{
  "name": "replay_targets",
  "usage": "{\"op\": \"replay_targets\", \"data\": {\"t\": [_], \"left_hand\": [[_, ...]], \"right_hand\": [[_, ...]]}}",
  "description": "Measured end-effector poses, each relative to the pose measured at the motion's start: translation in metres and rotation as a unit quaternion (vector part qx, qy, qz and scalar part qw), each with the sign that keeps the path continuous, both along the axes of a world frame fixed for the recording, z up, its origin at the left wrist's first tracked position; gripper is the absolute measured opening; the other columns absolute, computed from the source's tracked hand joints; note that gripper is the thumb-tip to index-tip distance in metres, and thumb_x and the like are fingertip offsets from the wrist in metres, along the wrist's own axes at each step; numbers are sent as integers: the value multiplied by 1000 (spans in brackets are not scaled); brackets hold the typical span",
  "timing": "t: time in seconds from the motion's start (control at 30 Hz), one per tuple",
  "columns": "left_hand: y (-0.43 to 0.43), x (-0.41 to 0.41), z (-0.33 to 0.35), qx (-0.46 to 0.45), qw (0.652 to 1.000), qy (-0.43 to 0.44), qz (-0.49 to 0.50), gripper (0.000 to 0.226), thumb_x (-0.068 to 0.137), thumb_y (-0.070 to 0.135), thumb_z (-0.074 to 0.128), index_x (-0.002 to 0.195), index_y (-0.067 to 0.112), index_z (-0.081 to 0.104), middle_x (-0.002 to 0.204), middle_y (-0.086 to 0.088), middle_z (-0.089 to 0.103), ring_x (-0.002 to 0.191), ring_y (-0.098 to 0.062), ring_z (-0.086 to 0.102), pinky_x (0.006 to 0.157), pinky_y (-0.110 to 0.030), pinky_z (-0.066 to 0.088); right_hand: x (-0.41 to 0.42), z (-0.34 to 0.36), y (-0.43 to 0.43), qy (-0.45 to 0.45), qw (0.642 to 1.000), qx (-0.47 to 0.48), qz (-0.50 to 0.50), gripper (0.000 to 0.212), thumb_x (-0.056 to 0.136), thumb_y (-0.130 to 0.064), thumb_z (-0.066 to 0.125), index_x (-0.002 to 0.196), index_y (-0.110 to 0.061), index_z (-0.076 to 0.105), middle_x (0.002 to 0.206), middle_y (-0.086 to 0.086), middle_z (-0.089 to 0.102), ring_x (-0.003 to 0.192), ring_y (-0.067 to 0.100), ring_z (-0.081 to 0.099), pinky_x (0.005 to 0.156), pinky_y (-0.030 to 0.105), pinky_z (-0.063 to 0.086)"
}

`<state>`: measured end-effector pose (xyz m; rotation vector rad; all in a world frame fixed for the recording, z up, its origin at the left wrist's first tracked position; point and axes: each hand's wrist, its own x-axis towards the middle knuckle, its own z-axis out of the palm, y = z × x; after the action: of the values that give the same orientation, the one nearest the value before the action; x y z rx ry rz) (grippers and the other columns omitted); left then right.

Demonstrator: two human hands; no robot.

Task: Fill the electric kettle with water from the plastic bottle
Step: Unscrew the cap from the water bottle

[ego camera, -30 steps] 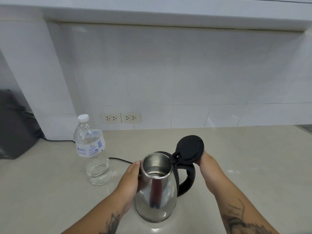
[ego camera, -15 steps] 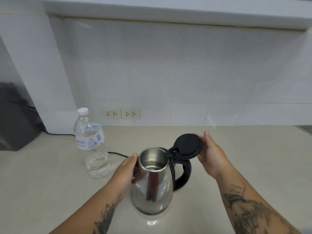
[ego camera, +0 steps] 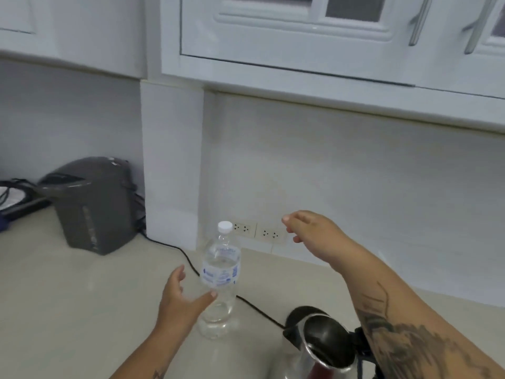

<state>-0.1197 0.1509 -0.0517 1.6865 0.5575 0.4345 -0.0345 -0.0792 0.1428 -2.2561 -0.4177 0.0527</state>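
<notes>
Left hand [ego camera: 179, 302] spread wide right by the capped bottle [ego camera: 220, 280] | right hand [ego camera: 314, 233] loose, holding nothing, farther back | kettle [ego camera: 322, 348] near right, mouth uncovered

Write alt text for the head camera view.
A person's open left hand reaches for a capped plastic water bottle standing on a pale counter, while the right hand hovers open above. A steel kettle, mouth open, sits at lower right; a grey appliance stands at left.
</notes>
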Motion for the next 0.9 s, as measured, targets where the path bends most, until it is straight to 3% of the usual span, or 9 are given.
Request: {"op": "replay_targets", "data": {"t": [0.1, 0.17, 0.27, 0.37, 0.47, 0.53, 0.63, 0.8, 0.9], "left_hand": [[14, 15, -16, 22, 995, 30, -93, 120, 60, 32, 94, 155, 28, 21, 145, 14, 33, 143, -19, 33, 115, -39, 32], [18, 27, -25, -6, 987, 30, -155, 124, 52, 37, 96, 152, 35, 23, 144, 19, 36, 138, -16, 40, 113, -38, 36], [19, 44, -34, -52, 981, 10, -186, 97, 53, 27, 98, 127, 49, 39, 129, 18, 57, 118, -5, 58, 95, -25, 50], [18, 56, -35, -78, 982, -19, -169, 84, 60, 13, 95, 116, 47, 42, 116, 24, 61, 103, 9, 58, 75, -9, 47], [24, 65, -38, -75, 985, -22, -154, 90, 51, 25, 97, 123, 42, 48, 113, 16, 70, 104, 1, 64, 85, -19, 51], [30, 70, -39, -66, 984, -2, -167, 87, 44, 32, 97, 121, 37, 57, 108, 15, 74, 101, -3, 69, 93, -31, 54], [37, 71, -40, -73, 979, 8, -191, 75, 46, 28, 98, 114, 30, 66, 105, 11, 77, 98, -6, 72, 97, -38, 55], [43, 64, -37, -66, 977, 12, -201, 72, 50, 22, 98, 114, 28, 67, 107, 7, 78, 100, -10, 73, 99, -43, 54], [44, 54, -27, -56, 974, 15, -221, 76, 49, 26, 97, 118, 27, 65, 110, 7, 77, 102, -11, 72, 101, -44, 53]], "right_hand": [[11, -11, 66, -33, 994, -91, 40, 44, 86, -60, 47, 103, -24, 66, 103, -5, 65, 94, 19, 64, 82, 32, 49], [19, -21, 99, -45, 983, -170, 45, 57, 84, -69, 41, 110, -23, 63, 107, -3, 64, 97, 22, 62, 81, 34, 49], [27, -36, 130, -84, 959, -269, 35, 63, 86, -73, 29, 97, -19, 60, 98, 1, 64, 90, 24, 61, 67, 32, 44], [30, -44, 147, -142, 940, -309, -21, 64, 84, -76, 26, 71, -19, 52, 73, 0, 59, 70, 21, 58, 53, 29, 38], [32, -45, 156, -184, 925, -327, -53, 58, 87, -71, 33, 63, -19, 44, 62, -2, 50, 62, 21, 52, 46, 28, 30], [35, -44, 159, -201, 926, -320, -19, 48, 93, -57, 37, 70, -15, 43, 63, -2, 45, 65, 23, 50, 46, 29, 27], [38, -43, 158, -235, 919, -309, 68, 33, 95, -42, 41, 88, -11, 51, 68, 1, 49, 69, 25, 50, 51, 31, 30], [37, -30, 146, -155, 922, -298, 194, 28, 97, -32, 42, 121, -24, 55, 103, 4, 51, 89, 24, 53, 71, 32, 42], [31, -19, 134, -144, 919, -291, 224, 28, 98, -18, 44, 122, -28, 56, 110, 0, 49, 96, 21, 54, 77, 31, 45]]}}
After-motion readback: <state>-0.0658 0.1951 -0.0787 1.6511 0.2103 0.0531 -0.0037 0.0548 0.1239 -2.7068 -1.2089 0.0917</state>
